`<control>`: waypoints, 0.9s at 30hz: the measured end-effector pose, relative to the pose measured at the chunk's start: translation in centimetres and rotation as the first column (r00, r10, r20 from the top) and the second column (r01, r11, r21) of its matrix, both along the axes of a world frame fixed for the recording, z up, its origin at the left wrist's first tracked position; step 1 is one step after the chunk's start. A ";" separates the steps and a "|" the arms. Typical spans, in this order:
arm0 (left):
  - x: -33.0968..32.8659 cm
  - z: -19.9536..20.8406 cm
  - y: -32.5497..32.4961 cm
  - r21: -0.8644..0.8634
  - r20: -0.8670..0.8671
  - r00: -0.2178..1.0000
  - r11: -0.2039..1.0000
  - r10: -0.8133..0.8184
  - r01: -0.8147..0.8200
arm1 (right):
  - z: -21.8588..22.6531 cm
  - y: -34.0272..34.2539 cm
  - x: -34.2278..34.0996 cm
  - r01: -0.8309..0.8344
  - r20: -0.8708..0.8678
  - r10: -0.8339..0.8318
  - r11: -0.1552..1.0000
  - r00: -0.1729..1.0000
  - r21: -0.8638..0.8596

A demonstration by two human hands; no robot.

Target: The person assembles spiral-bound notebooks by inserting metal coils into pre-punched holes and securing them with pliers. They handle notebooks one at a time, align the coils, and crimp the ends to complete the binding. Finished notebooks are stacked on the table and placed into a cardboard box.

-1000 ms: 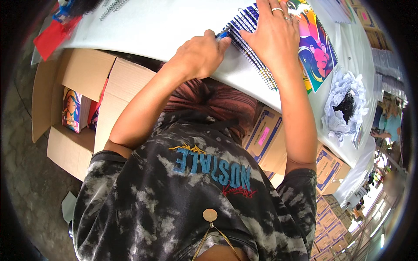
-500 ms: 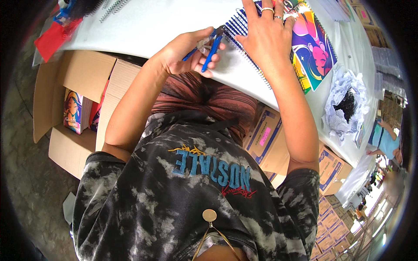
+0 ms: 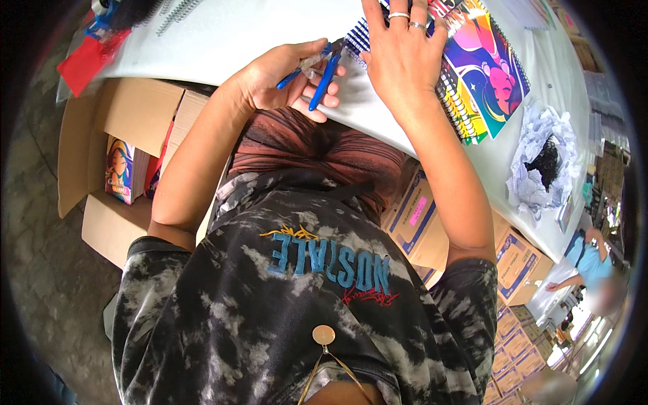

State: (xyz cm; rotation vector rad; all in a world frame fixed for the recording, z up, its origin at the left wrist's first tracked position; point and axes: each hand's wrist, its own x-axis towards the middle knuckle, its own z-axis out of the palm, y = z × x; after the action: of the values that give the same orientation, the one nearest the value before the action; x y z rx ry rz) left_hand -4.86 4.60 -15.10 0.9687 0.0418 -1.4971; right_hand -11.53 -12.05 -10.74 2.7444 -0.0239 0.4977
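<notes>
In my left hand I hold a pair of blue-handled pliers, their dark jaws pointing up at the edge of a spiral notebook. A crumpled clear bit of plastic sits at the handles, and the fingers are loosely curled. Spread flat over that notebook is my right hand, with rings on two fingers; it covers most of the cover. Just right of it lie colourful illustrated spiral notebooks, overlapping, with a yellow one partly underneath.
A crumpled pale plastic bag with black coils stands at the table's right. Loose wire coils and a red piece lie at far left. An open carton holds books below. Stacked cartons and a co-worker are at right.
My right hand has shifted slightly left over the notebook. The coil that ran below its wrist no longer shows, and the yellow notebook's binding has come into sight. My left hand still holds the pliers.
</notes>
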 end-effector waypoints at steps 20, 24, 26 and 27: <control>-0.8 3.3 -2.4 0.569 0.630 0.609 0.820 -0.483 0.061 | -0.5 -0.1 0.0 0.009 0.035 -0.006 0.997 0.999 -0.080; -0.2 2.5 -1.1 0.350 0.372 0.899 0.932 -0.229 0.092 | -0.9 -0.2 0.1 0.027 0.007 -0.026 0.996 1.000 -0.088; -0.5 2.2 -0.5 0.195 0.082 0.996 0.981 -0.021 0.004 | -1.0 -0.1 0.2 0.029 0.002 -0.029 0.996 1.000 -0.082; -0.5 2.2 -0.5 0.181 0.047 0.999 0.983 0.001 -0.009 | -1.1 -0.1 0.2 0.031 -0.001 -0.031 0.996 1.000 -0.079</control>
State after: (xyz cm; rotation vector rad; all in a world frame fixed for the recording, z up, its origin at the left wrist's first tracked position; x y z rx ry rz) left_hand -5.41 4.10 -12.93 1.1486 0.1489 -1.4841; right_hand -11.36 -12.18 -11.85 2.6631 -0.0453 0.4768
